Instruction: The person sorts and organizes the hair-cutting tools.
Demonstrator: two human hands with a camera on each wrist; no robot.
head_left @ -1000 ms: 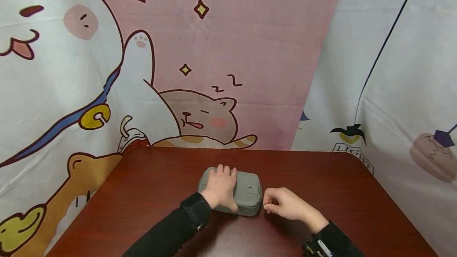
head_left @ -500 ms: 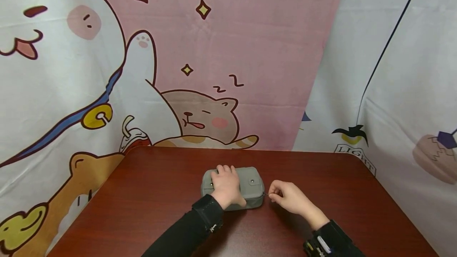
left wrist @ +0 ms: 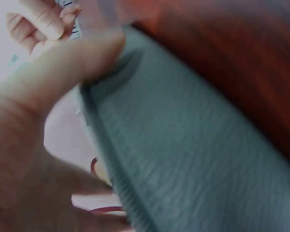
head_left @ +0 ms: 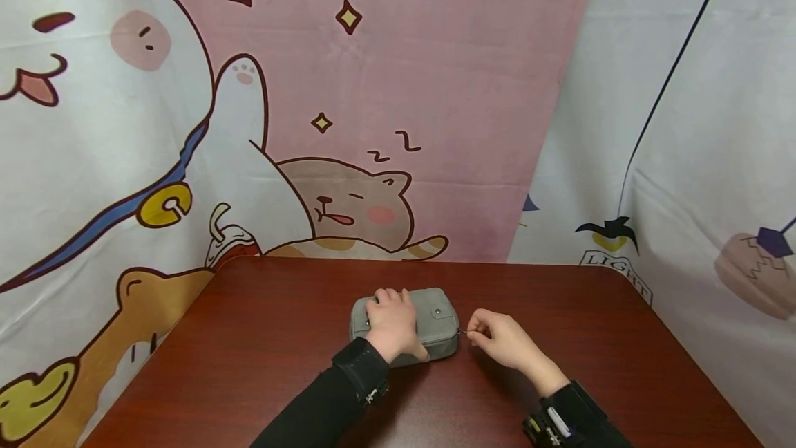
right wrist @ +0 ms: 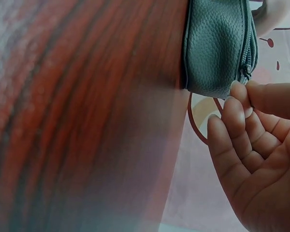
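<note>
A grey-green zippered pouch (head_left: 433,320) with snap tabs on its top lies on the table. My left hand (head_left: 393,329) holds it across the left half, fingers over the top and the thumb along the near side. In the left wrist view that thumb (left wrist: 67,67) presses the pouch wall. At the pouch's right end, my right hand (head_left: 502,343) pinches the zipper pull between thumb and forefinger. The right wrist view shows the zipper (right wrist: 248,43) running along the edge, its slider (right wrist: 246,72) just beyond my fingertips. The pull itself is mostly hidden by the fingers.
The reddish-brown wooden table (head_left: 249,337) extends around the pouch on all sides. Behind its far edge hangs a cloth backdrop (head_left: 460,123) printed with cartoon animals.
The pouch has slid slightly away and to the right under my left hand. My right hand, still pinching the pull, has moved farther from me along the pouch's right end.
</note>
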